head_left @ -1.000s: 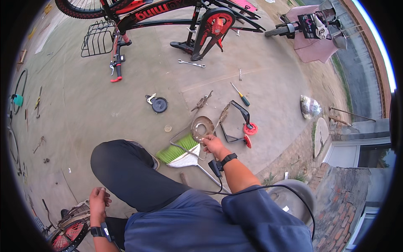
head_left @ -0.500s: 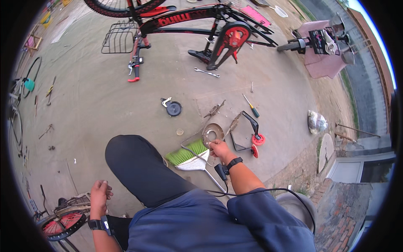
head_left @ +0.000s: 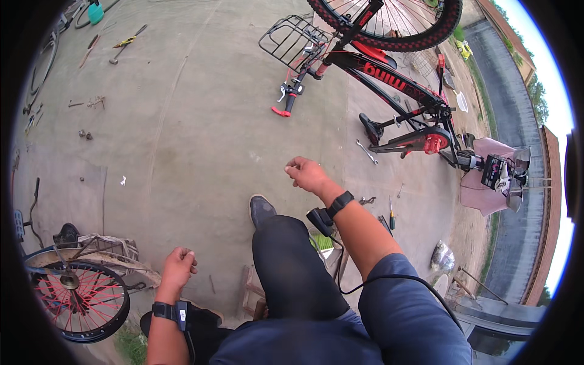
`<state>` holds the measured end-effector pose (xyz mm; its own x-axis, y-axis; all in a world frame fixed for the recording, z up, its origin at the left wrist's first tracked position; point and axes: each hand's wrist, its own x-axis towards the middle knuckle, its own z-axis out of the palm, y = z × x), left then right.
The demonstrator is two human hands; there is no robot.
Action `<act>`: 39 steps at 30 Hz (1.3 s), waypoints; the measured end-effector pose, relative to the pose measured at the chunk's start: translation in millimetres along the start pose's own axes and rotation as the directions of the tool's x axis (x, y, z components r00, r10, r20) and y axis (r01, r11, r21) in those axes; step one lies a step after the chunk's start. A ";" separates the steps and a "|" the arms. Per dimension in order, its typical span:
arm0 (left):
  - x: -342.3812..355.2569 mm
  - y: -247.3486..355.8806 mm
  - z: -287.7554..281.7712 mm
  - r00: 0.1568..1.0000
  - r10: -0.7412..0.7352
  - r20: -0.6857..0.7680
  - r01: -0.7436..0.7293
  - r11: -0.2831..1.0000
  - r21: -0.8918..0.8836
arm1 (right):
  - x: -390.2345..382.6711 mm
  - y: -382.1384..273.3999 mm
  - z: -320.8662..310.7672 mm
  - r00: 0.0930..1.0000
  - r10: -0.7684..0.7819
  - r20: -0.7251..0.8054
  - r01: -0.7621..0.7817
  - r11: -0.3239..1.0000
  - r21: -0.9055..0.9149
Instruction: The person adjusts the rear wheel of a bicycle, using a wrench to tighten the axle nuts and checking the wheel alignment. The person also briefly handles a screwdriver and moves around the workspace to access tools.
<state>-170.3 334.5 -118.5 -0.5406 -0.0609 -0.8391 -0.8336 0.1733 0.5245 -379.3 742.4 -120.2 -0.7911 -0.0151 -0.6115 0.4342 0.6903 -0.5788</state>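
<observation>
In the head view, the right hand (head_left: 307,174) is held out over the concrete, its fingers bent and the thumb near the index tip; whether something small sits between them cannot be told. The upturned bicycle (head_left: 389,76) stands beyond these fingers and to their right, its handlebar (head_left: 297,85) almost straight ahead of them. A wrench (head_left: 367,152) lies to their right and slightly farther out, apart from them, near the pedal crank. A screwdriver (head_left: 392,216) is farther right and closer to the body, while a shoe (head_left: 261,210) is near them on the left, also closer in. A green-bristled broom (head_left: 322,241) shows partly, bodyward of the same fingers. The left hand (head_left: 176,267) is half curled, with its thumb by the fingers; its palm is hidden, so any hold cannot be told. A red-spoked wheel (head_left: 79,301) is left of those fingers and nearer the lower edge, not touching them.
</observation>
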 end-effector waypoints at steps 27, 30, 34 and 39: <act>-205.5 411.6 141.4 0.956 -0.122 0.267 -0.054 0.822 0.567 | -384.7 149.5 -159.8 0.870 0.494 -0.010 -0.380 0.681 0.626; -205.7 455.9 164.4 0.951 -0.102 0.291 -0.108 0.774 0.624 | -398.2 106.8 -203.3 0.743 0.664 0.089 -0.440 0.384 0.812; -201.9 515.2 191.6 0.938 -0.086 0.336 -0.188 0.690 0.699 | -423.6 116.0 -196.6 0.739 0.673 -0.036 -0.394 0.475 0.787; -185.8 580.5 220.7 0.912 -0.078 0.402 -0.296 0.554 0.778 | -426.1 73.7 -262.0 0.678 0.695 -0.238 -0.454 0.652 0.608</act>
<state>-528.7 663.4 310.0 -0.3826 0.3260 -0.8645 -0.2136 0.8791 0.4261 -123.1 989.2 239.0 -0.3375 0.6419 -0.6886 0.9040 0.0171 -0.4271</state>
